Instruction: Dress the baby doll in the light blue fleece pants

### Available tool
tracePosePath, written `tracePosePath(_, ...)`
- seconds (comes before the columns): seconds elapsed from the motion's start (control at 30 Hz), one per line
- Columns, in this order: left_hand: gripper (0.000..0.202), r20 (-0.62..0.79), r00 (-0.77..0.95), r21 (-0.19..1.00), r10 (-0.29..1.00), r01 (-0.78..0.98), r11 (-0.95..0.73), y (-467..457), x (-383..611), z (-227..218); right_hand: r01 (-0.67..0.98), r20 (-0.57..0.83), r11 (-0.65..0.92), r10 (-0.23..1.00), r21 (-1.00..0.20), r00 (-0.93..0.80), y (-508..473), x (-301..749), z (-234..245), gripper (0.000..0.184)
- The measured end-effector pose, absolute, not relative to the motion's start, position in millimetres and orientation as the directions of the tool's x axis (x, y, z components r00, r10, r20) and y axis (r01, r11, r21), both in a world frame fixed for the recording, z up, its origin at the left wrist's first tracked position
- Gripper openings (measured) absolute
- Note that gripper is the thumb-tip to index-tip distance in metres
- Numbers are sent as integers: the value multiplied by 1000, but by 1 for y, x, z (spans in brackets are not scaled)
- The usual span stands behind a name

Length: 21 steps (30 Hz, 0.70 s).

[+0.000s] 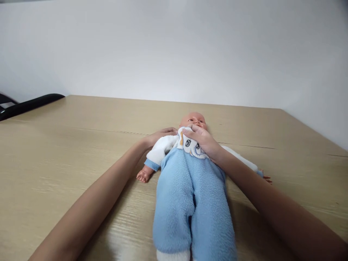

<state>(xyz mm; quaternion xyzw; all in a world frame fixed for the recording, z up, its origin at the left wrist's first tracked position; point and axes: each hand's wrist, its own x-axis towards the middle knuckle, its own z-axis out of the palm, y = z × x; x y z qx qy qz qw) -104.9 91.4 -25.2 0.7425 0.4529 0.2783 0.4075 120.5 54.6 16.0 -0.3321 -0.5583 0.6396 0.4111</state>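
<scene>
At the far left edge a black object [29, 103] lies by the pale wooden table [54, 152]. The person's left hand [159, 136] reaches in with its fingers laid loosely over the doll's shoulder, on the white sleeve [163, 146]; I cannot tell whether it grips the cloth. The doll [193, 120] lies on its back mid-table, head away from the person, in a blue fleece romper [187, 188] with 2 legs stretched toward the camera. The right hand [202, 139] sits on the chest, fingers closed on the white collar [187, 130] just under the chin. The doll's far arm pokes out past that forearm.
</scene>
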Motion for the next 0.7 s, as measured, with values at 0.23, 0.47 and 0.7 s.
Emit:
tracePosePath(0.23, 63, -210, 544, 858, 812, 501, -114, 89, -133, 16, 455, 148, 337, 904, -824, -402, 57, 150, 45, 37)
tracePosePath(0.47, 64, -229, 618, 820, 752, 539, -193, 80, -135, 18, 730, -44, 310, 906, -609, -420, 62, 172, 49, 45)
tracePosePath(0.7, 78, -281, 624, 721, 729, 639, -269, 83, -147, 25, 812, -93, 292, 917, -506, -388, 61, 169, 45, 43)
